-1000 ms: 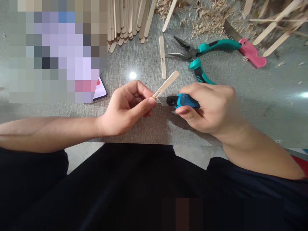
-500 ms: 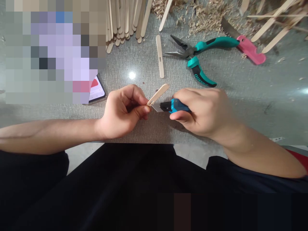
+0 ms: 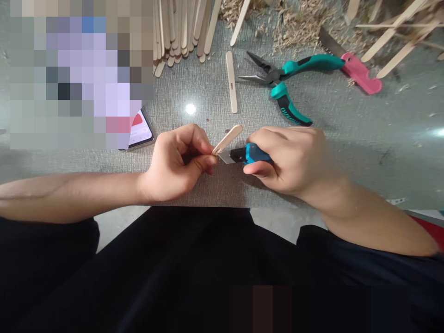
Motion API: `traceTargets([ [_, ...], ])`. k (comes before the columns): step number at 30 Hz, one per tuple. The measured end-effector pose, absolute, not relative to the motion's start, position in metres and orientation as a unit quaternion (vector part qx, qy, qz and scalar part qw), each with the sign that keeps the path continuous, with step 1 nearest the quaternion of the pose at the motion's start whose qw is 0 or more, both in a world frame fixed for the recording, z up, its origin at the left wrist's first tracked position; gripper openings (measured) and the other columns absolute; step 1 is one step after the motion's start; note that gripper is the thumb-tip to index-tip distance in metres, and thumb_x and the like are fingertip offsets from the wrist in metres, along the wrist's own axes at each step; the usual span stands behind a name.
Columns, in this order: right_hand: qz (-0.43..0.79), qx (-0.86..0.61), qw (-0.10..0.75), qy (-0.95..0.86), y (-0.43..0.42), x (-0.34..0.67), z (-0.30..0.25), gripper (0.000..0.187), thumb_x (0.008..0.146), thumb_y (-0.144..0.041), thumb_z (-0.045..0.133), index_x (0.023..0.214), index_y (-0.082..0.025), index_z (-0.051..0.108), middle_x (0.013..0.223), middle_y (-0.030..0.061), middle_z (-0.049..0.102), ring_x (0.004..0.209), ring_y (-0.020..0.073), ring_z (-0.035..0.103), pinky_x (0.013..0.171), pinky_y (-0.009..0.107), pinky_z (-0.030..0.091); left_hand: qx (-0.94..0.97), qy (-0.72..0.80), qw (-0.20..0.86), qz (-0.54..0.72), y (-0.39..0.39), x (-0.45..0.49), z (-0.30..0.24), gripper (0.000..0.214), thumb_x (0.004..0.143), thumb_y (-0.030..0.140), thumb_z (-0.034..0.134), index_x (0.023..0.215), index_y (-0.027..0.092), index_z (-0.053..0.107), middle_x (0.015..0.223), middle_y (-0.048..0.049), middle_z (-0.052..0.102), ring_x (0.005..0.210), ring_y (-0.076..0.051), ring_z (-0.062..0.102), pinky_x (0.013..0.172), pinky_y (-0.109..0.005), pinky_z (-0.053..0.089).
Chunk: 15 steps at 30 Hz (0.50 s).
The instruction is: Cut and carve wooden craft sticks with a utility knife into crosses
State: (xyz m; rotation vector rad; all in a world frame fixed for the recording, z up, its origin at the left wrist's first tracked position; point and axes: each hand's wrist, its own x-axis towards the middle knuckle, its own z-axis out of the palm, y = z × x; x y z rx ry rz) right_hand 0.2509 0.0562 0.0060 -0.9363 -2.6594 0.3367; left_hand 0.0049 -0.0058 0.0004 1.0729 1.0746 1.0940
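Between thumb and fingers, my left hand (image 3: 182, 162) pinches a wooden craft stick (image 3: 228, 138) that slants up to the right; its lower end is hidden in my grip. My right hand (image 3: 289, 159) is wrapped round the blue and black handle of a utility knife (image 3: 255, 154). The knife's blade points left and its tip meets the stick beside my left fingertips, where small splinters stand up. Above my hands lies another craft stick (image 3: 231, 83) with a small slot cut near its middle.
Open long-nose pliers (image 3: 275, 76) with teal grips lie beyond my right hand. A pink-handled folding saw (image 3: 360, 74) touches them. Wood shavings (image 3: 301, 23) and a bundle of craft sticks (image 3: 180, 27) are at the back. A phone (image 3: 142, 127) lies at left, partly blurred out.
The held stick's free end has dipped slightly, and the knife has shifted a little left. Both hands keep their grips.
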Motion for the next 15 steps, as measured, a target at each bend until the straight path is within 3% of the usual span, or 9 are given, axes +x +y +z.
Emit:
traceTargets([
  [9,0.118,-0.311,0.127,-0.934,0.0589,0.2545,0.0078,0.080,0.111,-0.081,0.016,0.084,-0.022,0.063,0.069,0.0054,0.062,0.058,0.0186,0.052,0.058,0.036,0.033,0.454,0.438,0.623,0.462,-0.0034,0.0030,-0.0011,0.032,0.083,0.015,0.086,0.080,0.020,0.054,0.070,0.0028,0.066,0.057,-0.010,0.069,0.050,-0.019,0.057],
  [15,0.145,-0.302,0.132,-0.933,0.0635,0.2548,0.0070,0.077,0.111,-0.081,0.020,0.088,-0.022,0.064,0.071,0.0046,0.064,0.060,0.0185,0.054,0.059,0.036,0.035,0.459,0.418,0.644,0.447,0.0001,0.0015,0.0005,0.041,0.089,0.042,0.093,0.083,0.020,0.059,0.068,0.0025,0.069,0.056,-0.011,0.069,0.051,-0.020,0.058],
])
